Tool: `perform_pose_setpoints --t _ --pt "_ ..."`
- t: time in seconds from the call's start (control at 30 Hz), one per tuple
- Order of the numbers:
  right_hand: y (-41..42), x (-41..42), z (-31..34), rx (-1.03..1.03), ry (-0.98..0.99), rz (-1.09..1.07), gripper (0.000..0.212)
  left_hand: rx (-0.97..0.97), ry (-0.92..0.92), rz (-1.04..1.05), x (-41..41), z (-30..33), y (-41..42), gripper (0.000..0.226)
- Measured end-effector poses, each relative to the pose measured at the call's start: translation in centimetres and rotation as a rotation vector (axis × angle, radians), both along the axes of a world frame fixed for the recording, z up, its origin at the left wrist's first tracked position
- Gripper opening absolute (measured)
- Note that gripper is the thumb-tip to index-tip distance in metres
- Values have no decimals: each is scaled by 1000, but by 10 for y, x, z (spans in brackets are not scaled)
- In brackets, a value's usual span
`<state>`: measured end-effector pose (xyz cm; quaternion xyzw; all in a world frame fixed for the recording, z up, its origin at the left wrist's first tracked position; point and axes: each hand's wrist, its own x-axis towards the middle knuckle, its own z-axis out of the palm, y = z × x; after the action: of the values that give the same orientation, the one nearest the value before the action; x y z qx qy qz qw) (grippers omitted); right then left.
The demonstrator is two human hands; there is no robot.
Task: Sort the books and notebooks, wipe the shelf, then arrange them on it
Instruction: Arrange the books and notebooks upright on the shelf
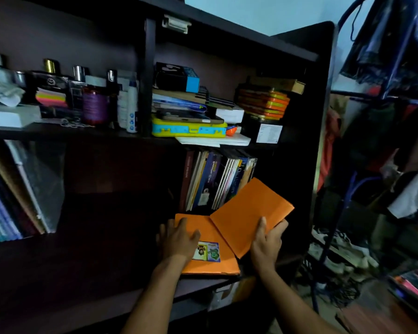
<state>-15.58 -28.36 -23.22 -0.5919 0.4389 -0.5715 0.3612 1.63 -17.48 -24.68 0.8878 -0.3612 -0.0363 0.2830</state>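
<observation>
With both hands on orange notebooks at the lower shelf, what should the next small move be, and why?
Probably slot the tilted orange notebook, gripped by the right hand, upright beside the standing books. The left hand rests flat on the other orange notebook lying on the shelf.

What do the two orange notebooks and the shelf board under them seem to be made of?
Both orange notebooks, the flat one under the left hand and the lifted one in the right hand, look paper-wrapped: matte, creased. The shelf board looks like dark laminated wood, though dim light leaves that open.
</observation>
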Motion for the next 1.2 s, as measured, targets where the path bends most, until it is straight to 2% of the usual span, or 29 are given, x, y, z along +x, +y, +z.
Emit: perform_pose_setpoints --t 0.07,0.13,0.23,0.3,0.4,0.47,0.53,0.63,0.77,0.9,1.07,1.2 --pt "4 1 0 -28 13 21 46 113 -44 -29 -3 2 1 67" --pt "4 2 -1 -37 107 72 60 151 -43 -49 -1 1 3 68" --pt "0 5 -7 -48 265 242 75 41 32 -77 6 3 7 60" --pt "-4 9 -8 -6 339 316 72 -34 126 -125 7 6 13 56" --pt "-7 12 -5 40 390 360 57 124 58 -284 22 12 24 65" --pt "-6 12 -2 29 399 377 55 182 65 -408 47 17 36 75" --pt "-11 12 -5 33 382 364 55 215 -52 -487 64 10 49 90" --pt "-16 16 -11 28 363 346 56 261 -179 -540 66 -8 58 79" --pt "-12 11 -10 38 381 361 62 307 -97 -578 58 -5 70 96" --pt "-13 3 -7 50 286 382 50 299 -33 -478 47 2 78 97" --pt "-6 -8 -4 46 -17 132 48 287 14 -379 39 9 80 101" --pt "-3 -4 -8 -44 -12 90 42 282 7 -347 38 10 71 112"
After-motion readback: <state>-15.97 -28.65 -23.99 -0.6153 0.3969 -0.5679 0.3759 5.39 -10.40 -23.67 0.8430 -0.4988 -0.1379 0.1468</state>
